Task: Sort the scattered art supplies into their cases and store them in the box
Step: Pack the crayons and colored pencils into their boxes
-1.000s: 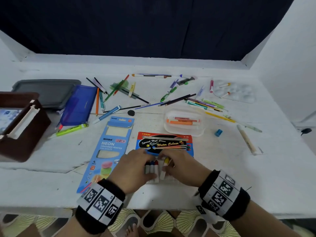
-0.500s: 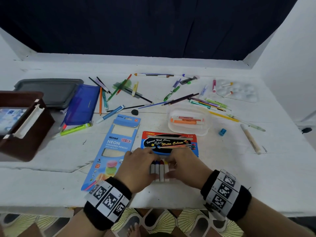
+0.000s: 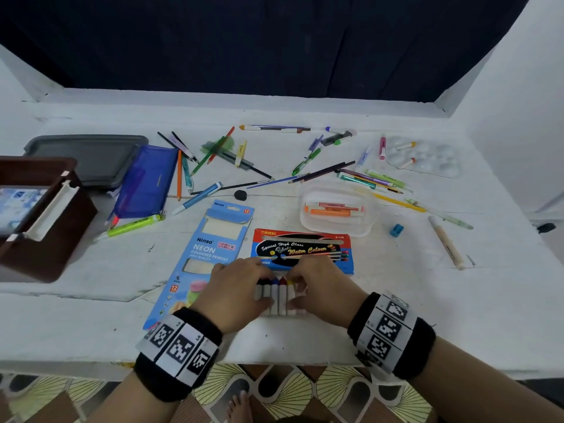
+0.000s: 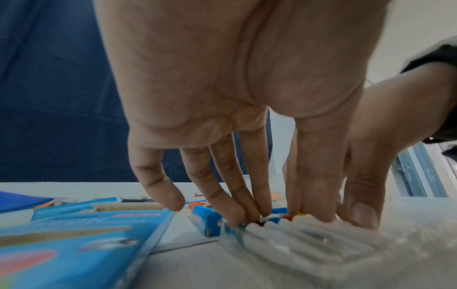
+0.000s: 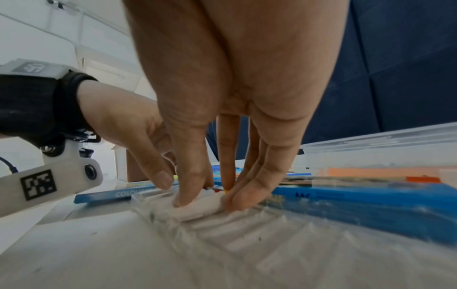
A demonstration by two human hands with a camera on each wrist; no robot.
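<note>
Right, the paint tubes are lying side by side in a clear ridged tray at the near edge of the table, just in front of the red-and-blue watercolour box. Black, blue, red and yellow caps show in the row. Both hands are down on them. The left hand has its fingers stretched out, tips pressing at the cap ends. The right hand does likewise, fingers extended, with its thumb pushing down on a white tube. Neither hand pinches or curls round anything; it reads as flat pressing.

The step, I'd judge, is seating the tubes into their grooves. Next the filled tray probably has to slide into the watercolour box, which calls for keeping it level so nothing rolls out.

The head view alone shows how much is left: pens and pencils strewn across the far side, a Neon pencil box to the left, a blue pouch, a clear tub of markers, and the brown box at the far left. The wrist views show what the head view hides: the tray's ridges, and empty grooves on the right-hand side.
</note>
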